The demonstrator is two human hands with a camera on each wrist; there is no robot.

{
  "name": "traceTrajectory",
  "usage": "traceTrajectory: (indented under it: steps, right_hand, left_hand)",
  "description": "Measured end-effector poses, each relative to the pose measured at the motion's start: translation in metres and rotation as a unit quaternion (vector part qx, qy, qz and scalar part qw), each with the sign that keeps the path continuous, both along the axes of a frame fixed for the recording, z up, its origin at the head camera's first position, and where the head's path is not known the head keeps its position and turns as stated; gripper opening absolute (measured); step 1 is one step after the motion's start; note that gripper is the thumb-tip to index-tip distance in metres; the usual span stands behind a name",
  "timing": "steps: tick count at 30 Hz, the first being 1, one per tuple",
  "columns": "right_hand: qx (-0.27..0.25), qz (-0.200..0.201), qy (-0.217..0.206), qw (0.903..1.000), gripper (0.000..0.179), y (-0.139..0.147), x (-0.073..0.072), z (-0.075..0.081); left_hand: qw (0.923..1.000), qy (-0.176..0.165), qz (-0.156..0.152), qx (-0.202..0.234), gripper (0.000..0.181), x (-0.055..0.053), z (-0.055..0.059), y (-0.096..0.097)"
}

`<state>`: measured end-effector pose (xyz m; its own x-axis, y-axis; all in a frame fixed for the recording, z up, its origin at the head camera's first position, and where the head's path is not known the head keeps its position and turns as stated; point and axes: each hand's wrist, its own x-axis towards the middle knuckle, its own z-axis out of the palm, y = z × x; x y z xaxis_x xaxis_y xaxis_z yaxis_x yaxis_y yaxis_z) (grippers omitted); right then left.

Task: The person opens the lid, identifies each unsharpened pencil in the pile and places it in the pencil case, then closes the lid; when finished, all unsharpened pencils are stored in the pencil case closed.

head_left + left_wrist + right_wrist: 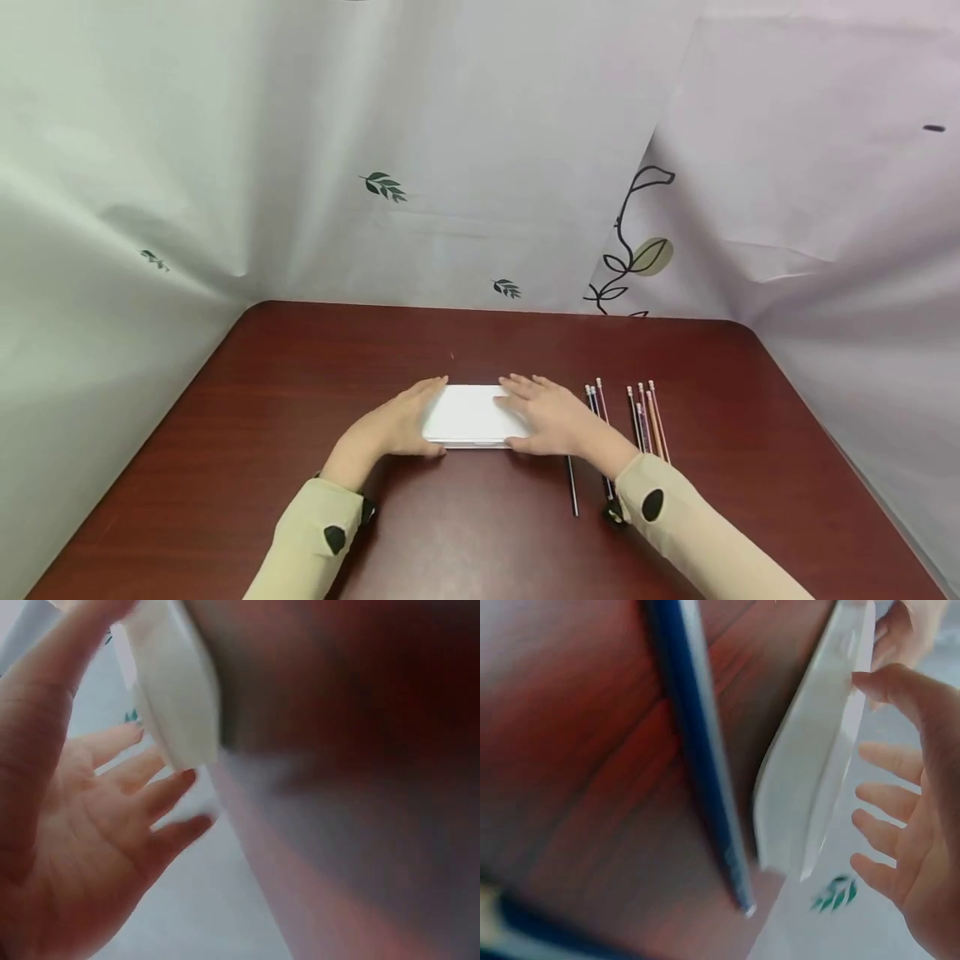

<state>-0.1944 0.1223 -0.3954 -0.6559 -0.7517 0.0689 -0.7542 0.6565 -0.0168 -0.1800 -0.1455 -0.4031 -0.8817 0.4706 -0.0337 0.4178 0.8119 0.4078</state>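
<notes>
Here's your flat white rectangular box (467,414) on the glossy dark-red tabletop (187,483). Your right wrist view exposes the end your right hand (551,419) covers overhead, a slim dark-blue pencil (705,765) just beside. Right fingers spread, thumb touching the box's edge; your left hand (399,419) bracketing the opposite end, fingers well apart.

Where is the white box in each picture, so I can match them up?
Head: the white box is below the centre.
Left wrist: upper left of centre, cut by the top edge.
Right wrist: right of centre, running up to the top edge.
Shared landmark: the reddish-brown table.
</notes>
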Motion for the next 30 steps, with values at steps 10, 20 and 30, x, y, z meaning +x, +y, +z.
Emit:
traceTrajectory:
  steps: [10, 20, 30]
  right_hand:
    - [0.082, 0.064, 0.111, 0.9884, 0.069, -0.033, 0.007, -0.004]
    - [0.229, 0.087, 0.178, 0.9531, 0.073, -0.070, 0.019, -0.001]
    - [0.249, 0.099, 0.182, 0.9462, 0.068, -0.075, 0.020, -0.002]
  left_hand:
    - [0.9990, -0.021, 0.023, -0.033, 0.089, -0.011, 0.007, 0.009]
    - [0.9981, -0.021, 0.020, -0.055, 0.092, -0.011, 0.010, 0.009]
    - [0.9982, 0.001, 0.015, -0.057, 0.088, -0.012, 0.010, 0.009]
